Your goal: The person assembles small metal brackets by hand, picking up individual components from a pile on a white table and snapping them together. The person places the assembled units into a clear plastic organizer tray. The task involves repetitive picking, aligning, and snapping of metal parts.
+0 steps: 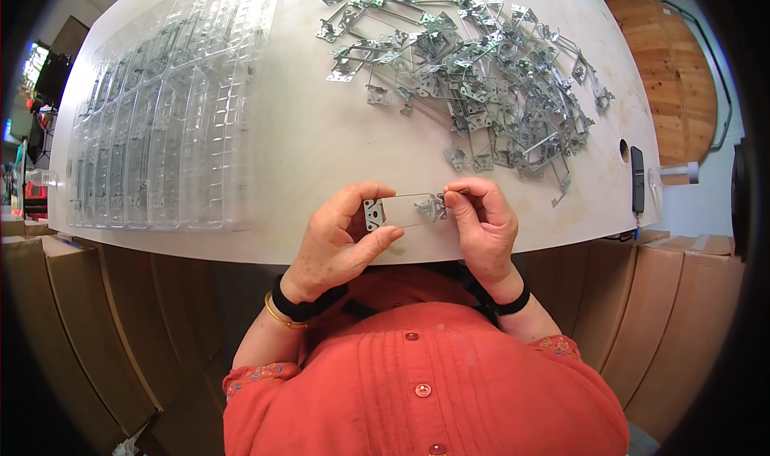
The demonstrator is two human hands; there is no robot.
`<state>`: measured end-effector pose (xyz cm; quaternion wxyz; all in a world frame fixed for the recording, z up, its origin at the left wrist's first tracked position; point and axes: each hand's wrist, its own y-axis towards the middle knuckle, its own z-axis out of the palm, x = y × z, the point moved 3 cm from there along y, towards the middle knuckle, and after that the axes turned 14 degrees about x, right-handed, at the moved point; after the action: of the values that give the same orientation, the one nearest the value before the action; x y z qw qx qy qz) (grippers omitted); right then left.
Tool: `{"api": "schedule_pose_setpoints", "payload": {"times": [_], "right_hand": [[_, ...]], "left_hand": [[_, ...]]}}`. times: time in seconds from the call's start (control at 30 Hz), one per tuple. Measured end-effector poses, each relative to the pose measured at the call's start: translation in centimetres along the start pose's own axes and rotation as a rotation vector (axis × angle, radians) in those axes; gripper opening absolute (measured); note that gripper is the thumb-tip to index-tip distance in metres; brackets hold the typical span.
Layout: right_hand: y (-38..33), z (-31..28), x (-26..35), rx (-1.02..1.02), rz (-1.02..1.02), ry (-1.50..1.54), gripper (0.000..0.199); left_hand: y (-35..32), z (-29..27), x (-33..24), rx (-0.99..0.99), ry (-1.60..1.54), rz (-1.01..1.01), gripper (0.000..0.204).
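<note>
Between my hands, just above the near edge of the table, is a metal bracket assembly: a flat plate with holes at its left end, thin rods, and a smaller bracket at its right end. My left hand grips the plate end between thumb and fingers. With thumb and forefinger pinched together, my right hand holds the other end; what exactly sits in that pinch is partly hidden. A large heap of similar metal bracket assemblies lies beyond my right hand.
Clear plastic trays with long compartments, many holding metal parts, cover the table's left side. A dark phone-like object lies at the right edge, beside a clear cylinder. Cardboard boxes stand below the table on both sides.
</note>
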<state>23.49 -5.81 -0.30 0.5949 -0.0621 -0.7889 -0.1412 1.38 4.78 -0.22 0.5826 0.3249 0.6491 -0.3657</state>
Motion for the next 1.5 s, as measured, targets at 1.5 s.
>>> {"api": "schedule_pose_setpoints", "payload": {"times": [1.5], "right_hand": [[-0.8,-0.4,0.3,0.046,-0.046,-0.017,0.011]], "left_hand": [[0.0,0.5,0.4,-0.057,-0.148,0.007,0.047]]}}
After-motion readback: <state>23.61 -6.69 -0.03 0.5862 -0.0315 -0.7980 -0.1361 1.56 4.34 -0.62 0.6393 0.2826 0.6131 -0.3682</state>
